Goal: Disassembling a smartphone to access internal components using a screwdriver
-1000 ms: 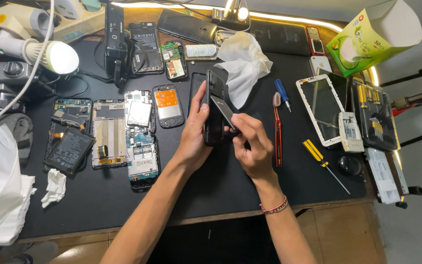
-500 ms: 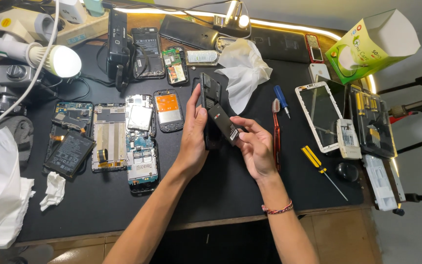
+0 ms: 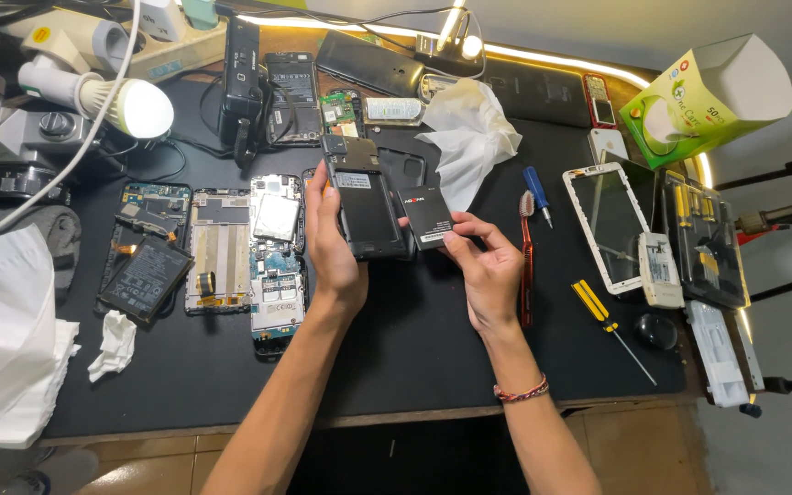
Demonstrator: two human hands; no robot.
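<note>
Black slab phone (image 3: 364,206) in left hand (image 3: 334,247); flat battery (image 3: 426,218) in right hand (image 3: 486,270).

left hand (image 3: 336,247): opened phone (image 3: 364,203) | right hand (image 3: 486,270): black battery (image 3: 426,218)

On my feed, the black table (image 3: 414,357) is crowded. At far left I see a lit white bulb (image 3: 135,108), and below it three opened phone boards (image 3: 222,247) lie side by side, a loose dark battery (image 3: 146,280) overlapping the leftmost. A crumpled white tissue (image 3: 469,137) sits near the top centre. To the right lie a red-handled tool (image 3: 526,266), a blue screwdriver (image 3: 535,191), a yellow screwdriver (image 3: 605,316) and a white phone frame (image 3: 609,225). A green box (image 3: 703,96) stands in the top right corner.
</note>
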